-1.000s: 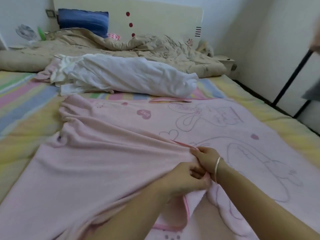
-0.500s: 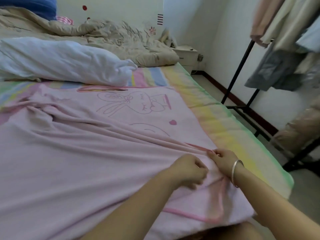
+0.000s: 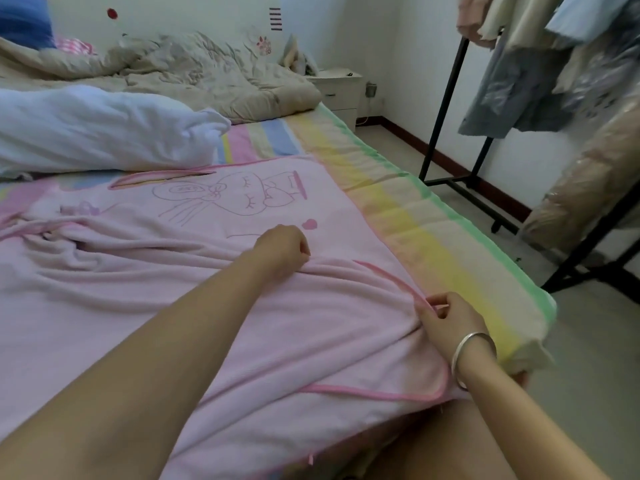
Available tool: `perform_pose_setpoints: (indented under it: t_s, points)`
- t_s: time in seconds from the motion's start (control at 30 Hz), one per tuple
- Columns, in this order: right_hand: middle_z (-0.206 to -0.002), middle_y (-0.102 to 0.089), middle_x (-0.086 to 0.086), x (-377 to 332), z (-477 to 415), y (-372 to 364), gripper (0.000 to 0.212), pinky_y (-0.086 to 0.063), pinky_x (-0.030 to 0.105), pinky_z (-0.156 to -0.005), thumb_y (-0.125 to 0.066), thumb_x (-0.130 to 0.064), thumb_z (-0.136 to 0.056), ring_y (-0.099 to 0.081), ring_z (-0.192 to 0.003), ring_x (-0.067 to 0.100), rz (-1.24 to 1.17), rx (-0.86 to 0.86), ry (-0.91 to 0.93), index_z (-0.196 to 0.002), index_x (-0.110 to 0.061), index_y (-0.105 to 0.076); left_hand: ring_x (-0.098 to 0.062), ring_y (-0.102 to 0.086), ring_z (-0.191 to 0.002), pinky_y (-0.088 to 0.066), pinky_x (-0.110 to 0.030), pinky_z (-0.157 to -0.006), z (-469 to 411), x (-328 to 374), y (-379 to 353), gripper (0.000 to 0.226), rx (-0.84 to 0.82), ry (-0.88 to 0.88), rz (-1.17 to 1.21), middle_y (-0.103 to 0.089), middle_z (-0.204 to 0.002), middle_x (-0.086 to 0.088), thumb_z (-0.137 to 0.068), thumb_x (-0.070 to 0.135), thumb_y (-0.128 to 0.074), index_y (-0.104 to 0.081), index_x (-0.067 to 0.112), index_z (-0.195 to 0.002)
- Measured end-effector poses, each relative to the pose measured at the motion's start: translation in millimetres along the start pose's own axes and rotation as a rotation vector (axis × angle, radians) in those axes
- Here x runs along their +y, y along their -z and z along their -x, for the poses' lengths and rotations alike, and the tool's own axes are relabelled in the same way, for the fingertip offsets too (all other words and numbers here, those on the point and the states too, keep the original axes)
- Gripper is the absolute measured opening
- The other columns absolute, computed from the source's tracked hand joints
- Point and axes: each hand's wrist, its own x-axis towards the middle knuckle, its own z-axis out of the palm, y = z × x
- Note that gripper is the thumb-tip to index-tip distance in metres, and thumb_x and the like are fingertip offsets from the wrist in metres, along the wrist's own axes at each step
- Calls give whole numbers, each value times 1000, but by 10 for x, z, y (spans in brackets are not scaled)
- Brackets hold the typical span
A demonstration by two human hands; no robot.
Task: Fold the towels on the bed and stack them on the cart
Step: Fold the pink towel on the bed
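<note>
The pink towel (image 3: 242,334) lies across the near half of the bed (image 3: 433,244), partly folded over itself, so that its upper layer sits rumpled in long creases running from the far left toward my hands. The flat layer beneath shows a line drawing of a rabbit (image 3: 225,199) and a small heart (image 3: 309,224) on its far part. My left hand (image 3: 282,249) is near the middle of the towel, fingers curled down and bunching a fold of the upper layer just below the heart. My right hand (image 3: 446,318) is nearer and to the right, close to the right edge of the mattress, thumb and fingers pinching the darker pink hem (image 3: 391,277) where it curves round the towel's corner; a silver bangle (image 3: 472,358) sits on that wrist. Beyond the towel, on the far left, a white bundle of cloth (image 3: 104,129) rests on the striped sheet, and behind it a crumpled beige quilt (image 3: 194,74) fills the head of the bed, with a blue pillow (image 3: 24,22) at the far left corner. A white nightstand (image 3: 341,91) stands against the far wall to the right of the bed. On the floor at the right, a black clothes rack (image 3: 446,98) holds hanging garments (image 3: 519,88).
</note>
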Motion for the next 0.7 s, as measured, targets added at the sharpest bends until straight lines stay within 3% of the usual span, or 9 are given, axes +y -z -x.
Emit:
perform_pose_setpoints:
  t_s: [0.17, 0.27, 0.37, 0.47, 0.57, 0.63, 0.7]
  points:
    - [-94, -62, 1, 66, 198, -22, 26, -47, 34, -83, -61, -45, -89, -59, -93, 27, -24, -5, -53, -96, -21, -56, -22, -58, -98, -48, -32, -87, -34, -27, -19, 22, -58, -37, -1, -68, -104, 0, -91, 34, -58, -73, 18, -97]
    - [-99, -62, 5, 140, 319, -73, 27, -46, 33, -86, -65, -35, -88, -59, -96, 25, -160, -9, -102, -103, -13, -59, -16, -59, -95, -48, -29, -87, -2, 3, 55, 24, -168, -54, 40, -67, -99, 7, -86, 43, -67, -73, 23, -96]
    - [-107, -64, 10, 288, 436, -145, 35, -47, 37, -91, -69, -22, -86, -59, -100, 24, -302, -7, -152, -115, -5, -59, -13, -62, -95, -52, -34, -92, 30, 7, 128, 21, -268, -83, 30, -69, -96, 9, -78, 39, -74, -74, 26, -95]
    - [-109, -65, 15, 406, 542, -182, 33, -50, 40, -90, -64, -8, -88, -61, -98, 27, -511, 11, -178, -120, -1, -58, -19, -60, -82, -51, -33, -78, 95, 30, 172, 17, -271, -95, -59, -66, -81, 4, -78, 36, -69, -71, 19, -84]
    - [-98, -67, 15, 467, 523, -116, 20, -50, 36, -79, -61, -3, -90, -62, -87, 26, -619, 92, -160, -109, 1, -62, -25, -51, -74, -40, -29, -64, 118, 66, 210, 26, -161, -92, -148, -53, -69, 0, -85, 34, -63, -57, 15, -68]
    - [-88, -67, 11, 470, 470, -30, 13, -52, 25, -73, -62, 0, -88, -61, -79, 20, -617, 121, -114, -101, -2, -63, -28, -58, -89, -47, -31, -75, 96, 74, 273, 9, -14, -61, -179, -62, -86, -3, -85, 24, -60, -65, 17, -83]
    - [-79, -64, 4, 476, 423, 24, 11, -48, 11, -59, -63, 3, -87, -57, -70, 13, -607, 105, -64, -90, -8, -62, -34, -59, -99, -49, -36, -82, 34, 48, 334, 15, 122, -13, -136, -65, -100, -8, -82, 15, -57, -66, 15, -94]
